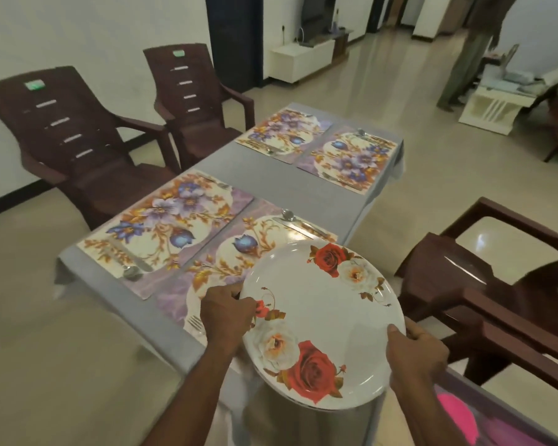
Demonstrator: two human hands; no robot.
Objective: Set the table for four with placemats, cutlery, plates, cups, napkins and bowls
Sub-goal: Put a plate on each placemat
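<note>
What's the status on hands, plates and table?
Both hands grip the white rose-patterned plate: left hand on its left rim, right hand on its right rim. Plate held above nearest floral placemat. Four placemats down with cutlery, no plates down.

L hand (227, 312), R hand (414, 352): both arms fwd, grip closed on rim.

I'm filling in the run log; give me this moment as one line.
stage: plates | left hand and right hand: grip on plate rim, above near right placemat | placemats: four laid | cutlery: laid
</note>
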